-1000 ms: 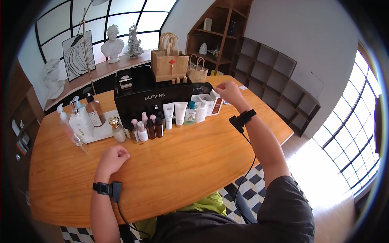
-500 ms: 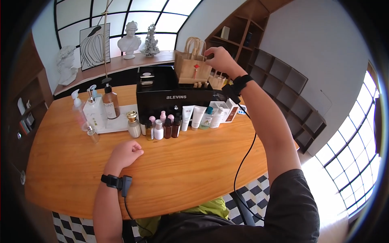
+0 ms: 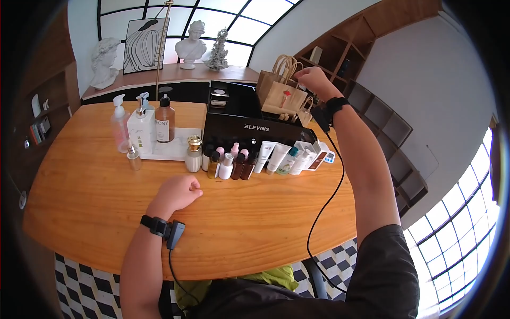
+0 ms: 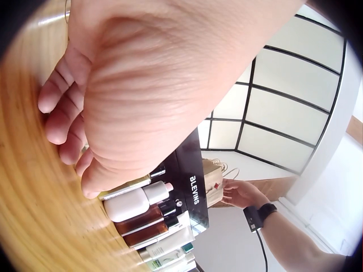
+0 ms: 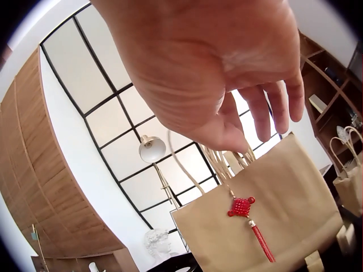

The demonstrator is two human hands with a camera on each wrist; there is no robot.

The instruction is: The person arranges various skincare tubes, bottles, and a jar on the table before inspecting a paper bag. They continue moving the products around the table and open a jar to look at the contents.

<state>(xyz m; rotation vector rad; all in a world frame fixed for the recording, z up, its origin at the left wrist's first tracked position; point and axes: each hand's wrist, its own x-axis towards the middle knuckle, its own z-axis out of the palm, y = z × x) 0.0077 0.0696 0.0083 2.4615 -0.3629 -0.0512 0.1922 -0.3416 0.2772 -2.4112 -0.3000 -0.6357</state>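
Note:
My right hand [image 3: 316, 82] pinches the twisted handle of a brown paper bag [image 3: 284, 97] between thumb and forefinger. A red knot charm with a tassel [image 5: 242, 207] hangs on the bag's front. The bag leans in front of another brown bag [image 3: 264, 84], on the black organizer box [image 3: 234, 126] lettered BLEVINS. In the right wrist view, the handle loops [image 5: 218, 164] rise under my thumb, and the other fingers hang loosely. My left hand [image 3: 178, 192] rests loosely curled on the wooden table [image 3: 255, 212], in front of the gold-capped bottle [image 3: 194, 154].
Small bottles [image 3: 226, 166] and white tubes [image 3: 278, 157] line the box's front. Several pump bottles [image 3: 142, 127] stand at the left by a white tray [image 3: 175, 151]. A smaller paper bag [image 3: 305, 114] is right of the box. Busts [image 3: 191, 45] stand on the back ledge.
My right hand has moved from beside the white boxes up to the paper bag's handles. The front bag now tilts away from the one behind. My left hand stays on the table; the view has shifted.

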